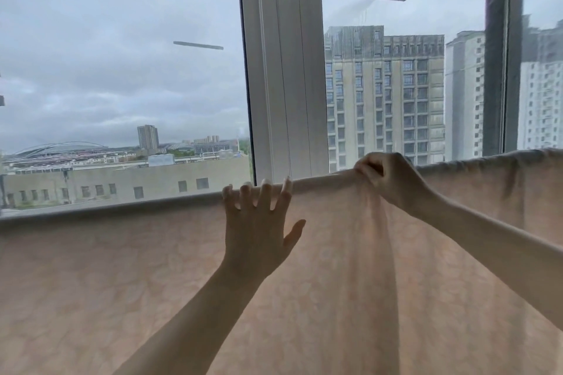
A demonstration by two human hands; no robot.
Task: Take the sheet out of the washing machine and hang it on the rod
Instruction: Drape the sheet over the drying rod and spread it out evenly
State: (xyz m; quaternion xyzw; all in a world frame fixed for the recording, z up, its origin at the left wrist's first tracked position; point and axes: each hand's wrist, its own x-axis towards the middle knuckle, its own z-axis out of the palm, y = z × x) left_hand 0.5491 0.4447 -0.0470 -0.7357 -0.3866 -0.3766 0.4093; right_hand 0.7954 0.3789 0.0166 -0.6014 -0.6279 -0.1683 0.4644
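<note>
At the top fold of the sheet point(335, 283), the 2 hands are working side by side. The left hand point(259, 222) is spread wide, fingers straight and fanned, its palm pressed flat to the cloth and its fingertips reaching the top edge. The right hand point(387, 173) sits just beside it, higher and to the right, its fingers curled and pinching a gather of fabric at the fold, from which long creases run downward.

By the look of it, the sheet is already out of the machine and draped over the rod, which is itself hidden under the fold; the step in hand seems to be spreading and evening out the cloth. The next move probably calls for the right hand to draw its bunched gather sideways along the line while the left hand smooths the cloth flat, until the creases below the pinch fall out.

The sheet's top edge runs from the left border, low, up to the right border, so it spans the whole view and neither end is visible. Below, the cloth fills the picture and its hem is out of sight. Behind it stand the window point(122, 70) and the white frame post point(283, 70), close behind the cloth, so room to move lies mostly along the line and toward the person.
</note>
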